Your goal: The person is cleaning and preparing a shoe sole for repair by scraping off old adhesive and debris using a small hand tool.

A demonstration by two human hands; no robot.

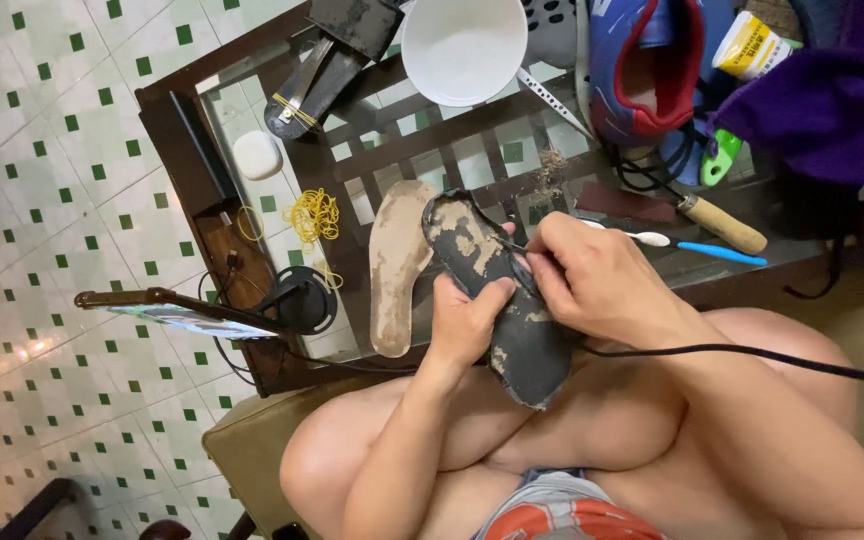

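My left hand (pixel 464 322) grips a worn black insole (pixel 537 345) from below, its surface patchy with tan residue. My right hand (pixel 592 278) pinches a thin dark tool against the insole's upper edge; the tool's tip is mostly hidden by my fingers. A black cord (pixel 752 355) runs from under my right hand off to the right. A second, tan insole (pixel 397 262) lies flat on the glass table just left of the black one.
The glass-topped wooden table (pixel 432 150) carries a white bowl (pixel 463 45), yellow rubber bands (pixel 313 215), a white soap-like block (pixel 257 155), a blue-handled toothbrush (pixel 702 246), a wooden-handled tool (pixel 722 224) and a red-and-blue shoe (pixel 642 65). A phone on a stand (pixel 192 312) sits left.
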